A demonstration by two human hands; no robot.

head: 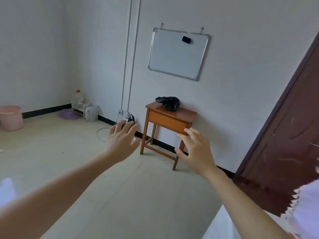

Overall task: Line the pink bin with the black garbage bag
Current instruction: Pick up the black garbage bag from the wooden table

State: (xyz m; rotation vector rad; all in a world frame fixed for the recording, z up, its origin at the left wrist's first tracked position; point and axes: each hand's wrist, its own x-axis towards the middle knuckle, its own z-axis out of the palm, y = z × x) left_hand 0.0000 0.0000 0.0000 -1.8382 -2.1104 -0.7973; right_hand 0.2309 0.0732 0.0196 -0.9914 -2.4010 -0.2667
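A crumpled black garbage bag (168,102) lies on top of a small wooden table (170,119) against the far wall. The pink bin (10,117) stands on the floor at the far left, by the other wall. My left hand (122,141) and my right hand (194,149) are both stretched out in front of me with fingers spread, holding nothing. Both hands are well short of the table and far from the bin.
A whiteboard (178,53) with a black eraser hangs above the table. A dark brown door (286,145) stands at the right. In the far corner are a low rack with a water jug (78,99), a white kettle (91,113) and a purple basin (68,114). A cable and plug lie near the wall socket.
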